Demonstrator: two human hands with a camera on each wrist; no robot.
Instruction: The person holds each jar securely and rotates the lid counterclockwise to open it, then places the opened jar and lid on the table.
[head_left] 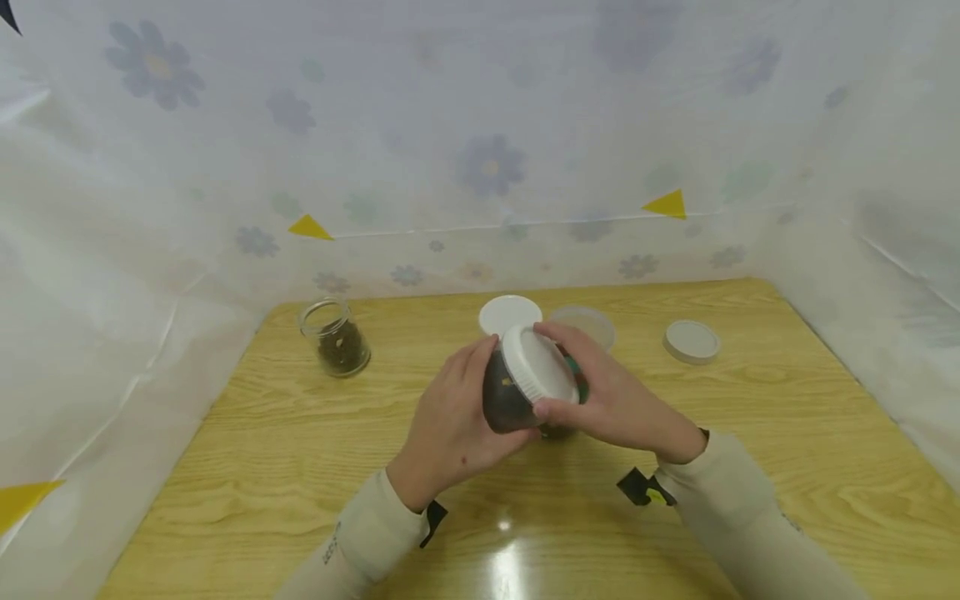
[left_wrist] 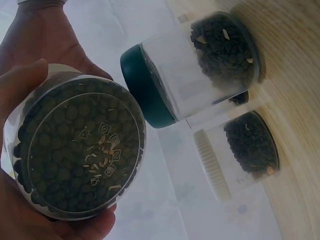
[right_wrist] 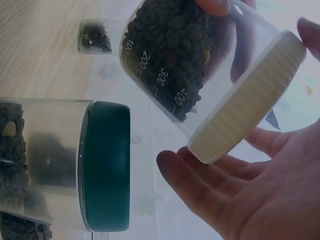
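Tilted above the table is a clear jar (head_left: 507,400) of dark pellets, with measuring marks (right_wrist: 159,75) on its side. My left hand (head_left: 453,412) grips its body. A white ribbed lid (head_left: 546,367) sits on the jar, and my right hand (head_left: 618,396) holds its rim between thumb and fingers. In the left wrist view the jar's base (left_wrist: 82,150) faces the camera, showing pellets and pale bits inside. Close by stands a green-lidded jar (right_wrist: 105,165), part filled with dark pellets and mostly hidden behind my hands in the head view.
An uncovered glass jar (head_left: 341,342) of dark pellets stands at the left. Behind my hands are a white round lid (head_left: 510,314) and a translucent round top (head_left: 588,321). Farther right lies a pale round lid (head_left: 692,341). A flowered white curtain (head_left: 487,125) surrounds the wooden table (head_left: 285,475).
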